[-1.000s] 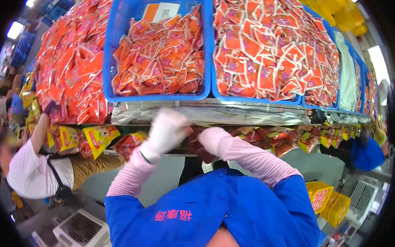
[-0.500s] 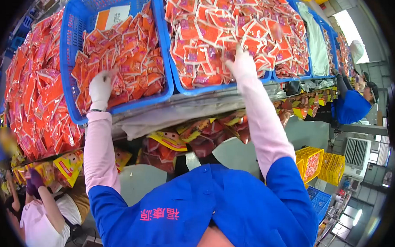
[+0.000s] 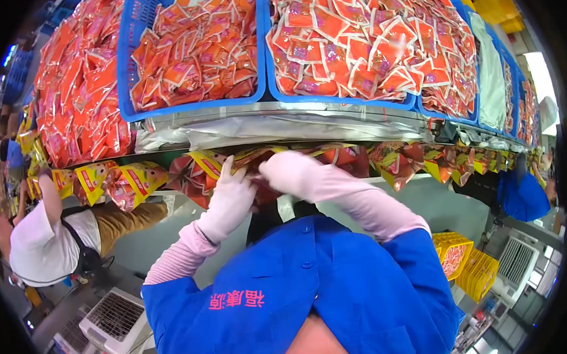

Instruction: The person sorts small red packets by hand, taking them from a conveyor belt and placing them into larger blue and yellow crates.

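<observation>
Both my hands wear white gloves and meet at a yellow-and-red plastic bag (image 3: 268, 195) in the row along the table's near edge. My left hand (image 3: 231, 194) is at the bag's left side, index finger pointing up and the other fingers curled at its top. Knuckles up and somewhat blurred, my right hand (image 3: 291, 173) is closed over the bag's right side; its fingertips are hidden. Beyond them, a blue crate (image 3: 193, 108) holds small red packets (image 3: 192, 65), and a second blue crate (image 3: 346, 100) is heaped with white-edged red packets (image 3: 354, 43).
More yellow-and-red bags (image 3: 143, 180) line the edge both ways. A crumpled clear plastic sheet (image 3: 251, 133) lies before the crates. Loose red packets (image 3: 80, 90) are piled at left. People (image 3: 45, 241) work at left and right. Yellow crates (image 3: 476, 273) stand at lower right.
Both hands have left the packets in the two blue crates and come down toward my body, meeting at the bag. The view has shifted, with the crates now higher in it.
</observation>
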A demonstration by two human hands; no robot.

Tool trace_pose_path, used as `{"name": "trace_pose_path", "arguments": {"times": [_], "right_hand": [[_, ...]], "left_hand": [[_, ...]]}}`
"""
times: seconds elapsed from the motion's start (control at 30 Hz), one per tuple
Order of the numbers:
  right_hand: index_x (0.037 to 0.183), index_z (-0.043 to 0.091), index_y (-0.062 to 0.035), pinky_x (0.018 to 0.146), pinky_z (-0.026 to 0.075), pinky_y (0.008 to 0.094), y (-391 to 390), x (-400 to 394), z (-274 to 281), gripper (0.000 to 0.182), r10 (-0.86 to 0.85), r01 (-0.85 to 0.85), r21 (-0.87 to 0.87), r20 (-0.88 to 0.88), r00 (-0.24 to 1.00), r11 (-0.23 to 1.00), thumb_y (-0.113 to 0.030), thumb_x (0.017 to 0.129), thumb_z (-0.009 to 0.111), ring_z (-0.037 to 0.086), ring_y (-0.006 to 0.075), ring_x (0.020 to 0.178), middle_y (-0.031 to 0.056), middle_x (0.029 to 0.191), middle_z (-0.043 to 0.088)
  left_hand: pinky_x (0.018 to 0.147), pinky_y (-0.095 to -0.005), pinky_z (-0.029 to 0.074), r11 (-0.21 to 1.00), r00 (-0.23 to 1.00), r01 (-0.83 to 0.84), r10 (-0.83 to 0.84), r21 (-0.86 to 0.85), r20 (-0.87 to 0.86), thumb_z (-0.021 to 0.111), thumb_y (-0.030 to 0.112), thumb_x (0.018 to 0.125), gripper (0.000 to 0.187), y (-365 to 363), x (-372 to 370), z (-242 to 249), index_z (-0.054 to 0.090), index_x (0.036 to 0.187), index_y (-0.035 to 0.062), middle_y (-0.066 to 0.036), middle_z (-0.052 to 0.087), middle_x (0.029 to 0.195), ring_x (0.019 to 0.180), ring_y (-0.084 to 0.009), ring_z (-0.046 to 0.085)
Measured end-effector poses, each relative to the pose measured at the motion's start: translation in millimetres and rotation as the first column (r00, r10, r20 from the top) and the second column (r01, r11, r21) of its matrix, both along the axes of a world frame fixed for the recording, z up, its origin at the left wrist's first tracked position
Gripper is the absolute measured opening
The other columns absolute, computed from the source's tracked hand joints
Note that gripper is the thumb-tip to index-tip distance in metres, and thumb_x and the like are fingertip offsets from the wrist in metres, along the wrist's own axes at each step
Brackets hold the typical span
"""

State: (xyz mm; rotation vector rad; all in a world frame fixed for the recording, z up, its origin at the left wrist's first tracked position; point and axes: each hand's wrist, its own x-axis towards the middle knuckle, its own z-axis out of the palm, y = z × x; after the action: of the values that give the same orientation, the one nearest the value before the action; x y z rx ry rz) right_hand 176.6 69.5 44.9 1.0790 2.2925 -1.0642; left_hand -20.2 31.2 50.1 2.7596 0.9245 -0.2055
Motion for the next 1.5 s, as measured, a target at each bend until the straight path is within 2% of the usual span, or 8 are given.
{"name": "trace_pose_path", "arguments": {"times": [0.2,0.43,0.73,0.87,0.93,1.2,1.27,1.5], "right_hand": [[0.102,0.076,-0.0158,0.082,0.056,0.0387,-1,-79,-226,0.028,0.142,-0.116,-0.122,0.234,0.962,0.986,-0.034,0.082,0.069,0.072,0.0243,0.101,0.0066,0.112,0.074],[0.105,0.073,-0.0102,0.086,0.053,0.0432,66,5,62,0.027,-0.434,0.46,0.088,-0.215,0.875,0.883,-0.02,0.083,0.06,0.068,0.0334,0.097,0.0169,0.1,0.071],[0.131,0.059,-0.0093,0.096,0.052,0.0448,193,100,-70,0.052,-0.595,0.391,0.844,-0.11,0.796,0.367,-0.033,0.085,0.068,0.064,0.039,0.112,0.017,0.111,0.071],[0.126,0.062,-0.007,0.081,0.056,0.0439,164,112,-30,0.041,-0.618,0.79,0.578,-0.55,0.562,0.205,-0.027,0.09,0.063,0.071,0.033,0.084,0.0156,0.093,0.074],[0.127,0.062,-0.003,0.08,0.055,0.0378,129,105,17,0.039,-0.734,0.889,-0.356,-0.678,-0.033,0.289,-0.024,0.094,0.061,0.069,0.0206,0.082,0.0099,0.092,0.074],[0.127,0.063,-0.0076,0.082,0.053,0.0358,-6,22,69,0.034,-0.56,0.59,-0.214,-0.662,0.499,0.779,-0.023,0.097,0.06,0.07,0.0218,0.088,0.0142,0.099,0.074],[0.117,0.066,-0.0045,0.08,0.054,0.0451,-15,2,31,0.03,-0.39,0.493,0.07,-0.519,0.761,0.867,-0.02,0.094,0.057,0.067,0.0409,0.094,0.0222,0.098,0.071],[0.101,0.074,-0.0114,0.084,0.057,0.0421,11,-87,-7,0.02,0.133,-0.16,0.084,0.258,0.957,0.984,-0.02,0.088,0.061,0.071,0.0305,0.098,0.0129,0.104,0.074]], "left_hand": [[0.106,-0.0491,0.044,0.986,0.977,0.078,-0.105,0.145,0.183,0.062,0.014,0.073,0.005,6,-16,-34,0.063,0.068,0.0135,-0.003,0.058,0.064,0.072,-0.0198,0.064],[0.081,-0.0466,0.046,0.887,0.766,-0.399,0.184,0.23,0.616,0.072,0.009,0.07,0.017,173,-66,6,0.065,0.085,0.0092,-0.01,0.063,0.081,0.084,-0.0315,0.062],[0.088,-0.0521,0.048,0.745,0.74,-0.627,0.661,0.228,-0.124,0.069,0.042,0.087,0.032,324,-107,-130,0.074,0.102,0.0145,-0.011,0.073,0.099,0.096,-0.0327,0.069],[0.079,-0.0299,0.05,0.693,0.441,-0.624,0.694,-0.361,0.57,0.062,0.009,0.091,0.013,279,-128,-72,0.07,0.099,0.0023,-0.007,0.07,0.088,0.085,-0.0181,0.066],[0.07,-0.0282,0.05,0.728,0.308,-0.435,0.674,-0.531,0.672,0.056,0.001,0.091,0.012,226,-113,-17,0.068,0.094,0.003,-0.008,0.069,0.091,0.081,-0.0168,0.065],[0.071,-0.0352,0.054,0.928,0.753,-0.354,0.358,-0.119,0.551,0.062,0.008,0.083,0.01,-5,-1,-8,0.067,0.09,0.0059,-0.012,0.07,0.096,0.089,-0.0296,0.068],[0.078,-0.0371,0.053,0.905,0.838,-0.414,0.419,-0.095,0.35,0.065,0.017,0.083,0.015,-12,-2,-32,0.068,0.092,0.0052,-0.012,0.069,0.097,0.091,-0.0289,0.067],[0.103,-0.0453,0.039,0.97,0.98,-0.186,0.172,0.156,0.097,0.068,0.024,0.078,0.019,-11,-50,-37,0.072,0.082,0.0061,-0.01,0.066,0.083,0.091,-0.0236,0.064]]}}
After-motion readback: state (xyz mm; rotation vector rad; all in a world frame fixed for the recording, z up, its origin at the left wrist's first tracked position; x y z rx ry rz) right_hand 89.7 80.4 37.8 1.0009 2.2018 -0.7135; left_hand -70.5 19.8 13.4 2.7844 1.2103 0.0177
